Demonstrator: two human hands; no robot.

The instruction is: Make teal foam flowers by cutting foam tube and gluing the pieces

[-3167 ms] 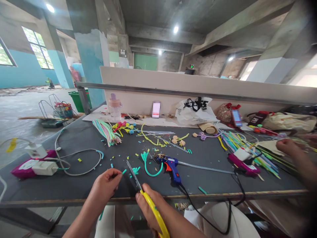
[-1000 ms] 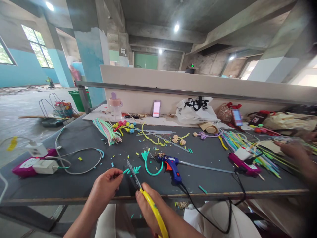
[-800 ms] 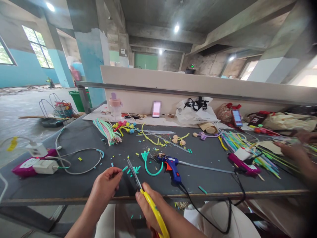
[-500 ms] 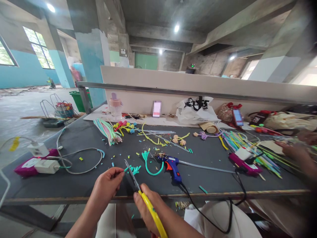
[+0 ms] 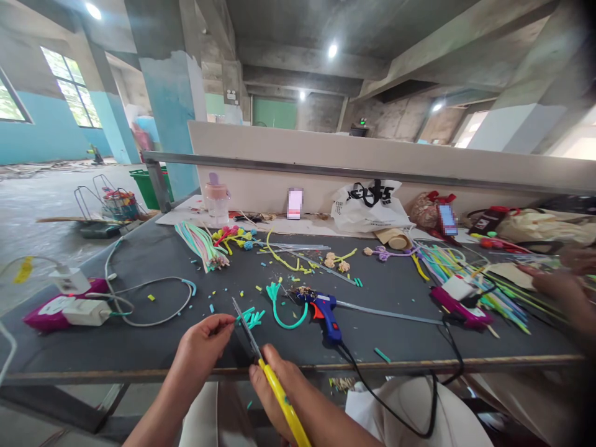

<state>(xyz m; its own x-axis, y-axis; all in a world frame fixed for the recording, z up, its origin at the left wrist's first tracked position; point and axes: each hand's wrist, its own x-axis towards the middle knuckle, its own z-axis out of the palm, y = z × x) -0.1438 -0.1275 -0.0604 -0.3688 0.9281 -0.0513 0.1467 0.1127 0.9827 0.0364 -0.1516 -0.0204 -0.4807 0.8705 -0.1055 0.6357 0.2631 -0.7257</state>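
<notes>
My left hand point(image 5: 205, 347) is closed in a pinch at the table's front, with a bit of teal pipe cleaner point(image 5: 238, 320) at its fingertips; most of that piece is hidden. In my right hand point(image 5: 284, 385) are yellow-handled scissors point(image 5: 254, 347), their blades pointing up and away, beside the left fingertips. Short teal pipe cleaner pieces point(image 5: 252, 318) lie just behind the blades. To their right is a curved teal stem point(image 5: 291, 326) with a tufted end. A blue glue gun point(image 5: 328, 316) rests right of it, a clear glue stick point(image 5: 386, 311) running out of its back.
Purple power strips point(image 5: 46, 315) point(image 5: 470, 313) sit at both sides, with a white cable point(image 5: 125, 288) looping on the left. Pipe cleaner bundles point(image 5: 198, 242) and small flowers point(image 5: 338, 261) lie farther back. Another person's hand point(image 5: 556, 282) is at the far right. A black cord point(image 5: 372, 391) hangs over the edge.
The scissors and my right hand have shifted very slightly left, with the blades close by my left fingertips. My left hand keeps its pinch. The things on the table look unchanged.
</notes>
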